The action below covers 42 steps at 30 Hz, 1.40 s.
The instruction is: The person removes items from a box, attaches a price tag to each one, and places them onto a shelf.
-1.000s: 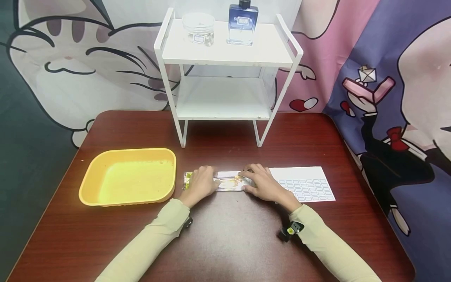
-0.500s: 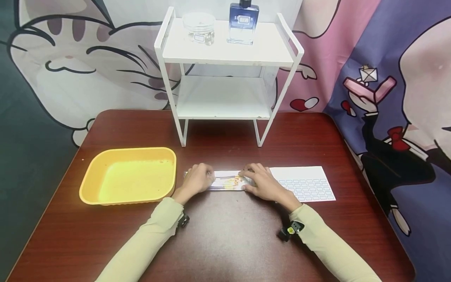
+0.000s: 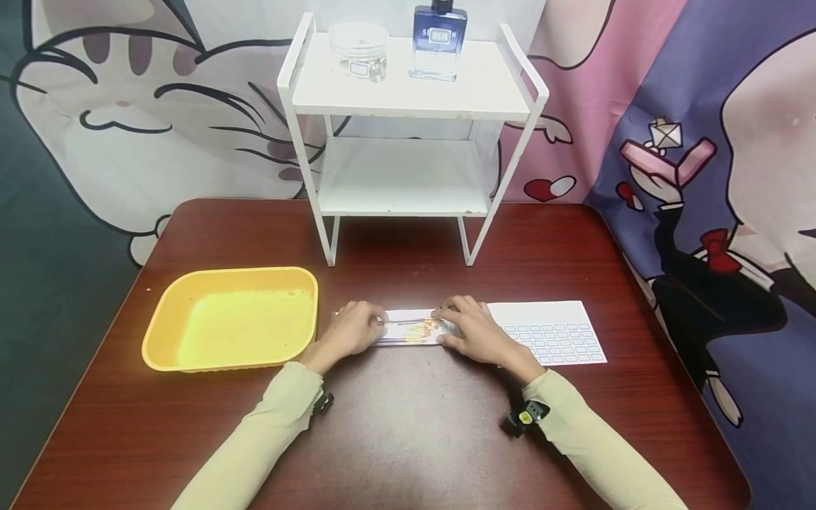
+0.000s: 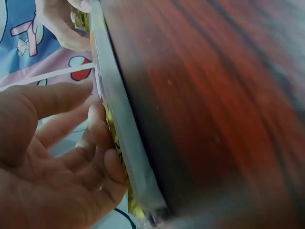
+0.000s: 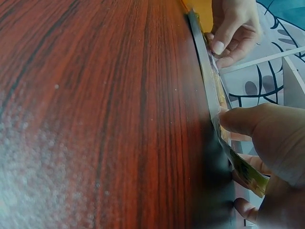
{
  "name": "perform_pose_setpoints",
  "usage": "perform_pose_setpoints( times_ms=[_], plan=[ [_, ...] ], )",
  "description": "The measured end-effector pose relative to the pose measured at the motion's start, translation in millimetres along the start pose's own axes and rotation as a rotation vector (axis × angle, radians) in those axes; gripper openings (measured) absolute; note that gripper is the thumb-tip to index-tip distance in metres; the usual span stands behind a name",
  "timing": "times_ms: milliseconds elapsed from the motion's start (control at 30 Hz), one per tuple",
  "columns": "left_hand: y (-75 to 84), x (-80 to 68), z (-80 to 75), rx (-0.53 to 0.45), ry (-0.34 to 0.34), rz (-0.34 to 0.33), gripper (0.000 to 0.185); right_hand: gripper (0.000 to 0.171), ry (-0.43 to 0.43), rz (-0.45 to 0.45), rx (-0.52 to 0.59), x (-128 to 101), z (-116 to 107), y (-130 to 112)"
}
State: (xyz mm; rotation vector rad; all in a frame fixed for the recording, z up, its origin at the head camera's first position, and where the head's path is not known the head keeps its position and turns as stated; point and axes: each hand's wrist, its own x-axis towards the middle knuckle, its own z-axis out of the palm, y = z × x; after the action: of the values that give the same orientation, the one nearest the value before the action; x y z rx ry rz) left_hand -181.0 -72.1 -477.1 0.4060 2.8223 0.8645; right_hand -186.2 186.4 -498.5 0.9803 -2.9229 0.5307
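Note:
A long, flat, shiny printed packet [image 3: 409,331] lies on the brown table, with white, yellow and orange on its face. My right hand [image 3: 474,329] holds its right part, thumb at the near edge and fingers at the far edge. In the right wrist view, a yellow-green end of the packet [image 5: 248,174] sticks up between the fingers. Near the packet's left part is my left hand [image 3: 353,329], fingers loosely bent. The left wrist view has its fingertips touching the packet [image 4: 136,162], the thumb lying apart from them. The packet's left end is mostly hidden.
A white sheet [image 3: 554,340] with rows of blue-outlined labels lies at the right. To the left stands a yellow tray [image 3: 153,343]. Behind, a white two-tier shelf [image 3: 408,177] carries a clear jar [image 3: 359,53] and a blue bottle [image 3: 438,42].
My left hand has slid left along the packet, baring more of its printed middle. The right hand has stayed in place on the packet.

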Motion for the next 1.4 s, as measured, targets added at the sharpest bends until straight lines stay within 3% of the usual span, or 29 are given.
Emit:
perform_pose_setpoints(
  times_ms=[167,367,867,1233,1400],
  plan=[
    [-3.8,-5.7,-2.3,0.024,0.006,0.065,0.025,0.045,-0.004,0.003,-0.001,1,0,0],
    [-5.2,-9.9,-2.9,0.025,-0.058,0.085,0.024,0.044,-0.003,0.000,-0.014,0,0,-1],
    [-6.9,-11.0,-2.7,0.034,-0.062,0.091,0.027,0.048,0.002,-0.002,-0.007,2,0,1],
    [-7.3,-12.5,-2.3,0.019,-0.097,0.079,0.029,0.058,-0.078,-0.002,0.015,16,-7,-10],
    [-8.2,-12.0,-1.3,0.011,-0.085,0.081,0.032,0.062,-0.125,0.043,-0.007,28,-7,-19]
  ],
)
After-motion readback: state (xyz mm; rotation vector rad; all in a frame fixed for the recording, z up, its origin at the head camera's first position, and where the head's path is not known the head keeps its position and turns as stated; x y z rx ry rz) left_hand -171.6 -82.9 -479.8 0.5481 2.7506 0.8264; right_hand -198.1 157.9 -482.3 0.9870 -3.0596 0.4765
